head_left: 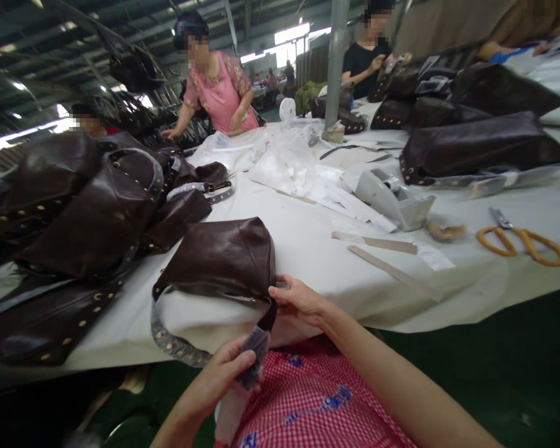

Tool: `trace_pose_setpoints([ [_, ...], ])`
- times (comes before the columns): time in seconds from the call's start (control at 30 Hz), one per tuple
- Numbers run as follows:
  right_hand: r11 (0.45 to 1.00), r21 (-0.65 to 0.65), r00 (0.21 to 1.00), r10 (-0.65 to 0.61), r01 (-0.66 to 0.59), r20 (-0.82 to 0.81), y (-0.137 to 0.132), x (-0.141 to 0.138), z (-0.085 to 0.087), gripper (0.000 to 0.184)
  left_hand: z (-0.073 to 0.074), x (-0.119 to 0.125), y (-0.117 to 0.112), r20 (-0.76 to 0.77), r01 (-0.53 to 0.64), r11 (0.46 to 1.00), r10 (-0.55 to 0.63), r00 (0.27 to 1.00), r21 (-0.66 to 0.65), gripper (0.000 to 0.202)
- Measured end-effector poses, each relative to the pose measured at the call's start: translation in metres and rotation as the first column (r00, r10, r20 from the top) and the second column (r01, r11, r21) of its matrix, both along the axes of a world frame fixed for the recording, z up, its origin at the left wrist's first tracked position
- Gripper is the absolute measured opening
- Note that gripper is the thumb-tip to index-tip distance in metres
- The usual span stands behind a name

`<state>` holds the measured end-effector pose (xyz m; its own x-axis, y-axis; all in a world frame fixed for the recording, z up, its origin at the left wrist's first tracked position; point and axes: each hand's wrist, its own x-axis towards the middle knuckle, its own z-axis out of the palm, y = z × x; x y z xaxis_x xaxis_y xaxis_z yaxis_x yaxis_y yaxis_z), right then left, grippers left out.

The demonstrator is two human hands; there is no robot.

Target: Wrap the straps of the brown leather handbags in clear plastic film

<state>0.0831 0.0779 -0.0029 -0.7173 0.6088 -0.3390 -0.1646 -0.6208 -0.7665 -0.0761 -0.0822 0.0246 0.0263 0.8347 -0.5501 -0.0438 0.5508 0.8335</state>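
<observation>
1. A white-covered counter point(308, 249), its cover draping over the front edge.
2. Left: a heap of dark bags point(93, 211).
3. Front, middle: one brown bag point(224, 252).
4. Centre: a blurred white pile point(282, 163), apparently plastic and paper.
5. Right: pale strips point(386, 267), orange-handled scissors point(508, 226), more studded bags point(485, 149).

Red/wht gingham apron point(315, 404), blue lettering point(338, 398) partly illeg., bare forearms point(396, 379)

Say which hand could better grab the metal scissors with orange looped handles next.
Probably the right hand: it's nearer the scissors, at the edge of the dark-brown leather bag. The left hand is farther away, holding translucent plastic wrap at the bag's studded strap.
</observation>
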Motion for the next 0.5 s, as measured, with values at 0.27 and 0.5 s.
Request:
trace_pose_setpoints([
  [0.27, 0.95, 0.257, 0.984, -0.171, 0.176, -0.042, -0.027, -0.029, -0.003, 0.053, 0.001, 0.007, -0.008, -0.134, -0.006, 0.997, 0.016, 0.991, 0.076, 0.041],
  [0.5, 0.952, 0.244, 0.983, -0.178, 0.183, -0.042, -0.044, -0.033, -0.007, 0.056, -0.005, 0.017, -0.002, -0.175, -0.085, 0.992, 0.101, 0.979, 0.096, 0.056],
])
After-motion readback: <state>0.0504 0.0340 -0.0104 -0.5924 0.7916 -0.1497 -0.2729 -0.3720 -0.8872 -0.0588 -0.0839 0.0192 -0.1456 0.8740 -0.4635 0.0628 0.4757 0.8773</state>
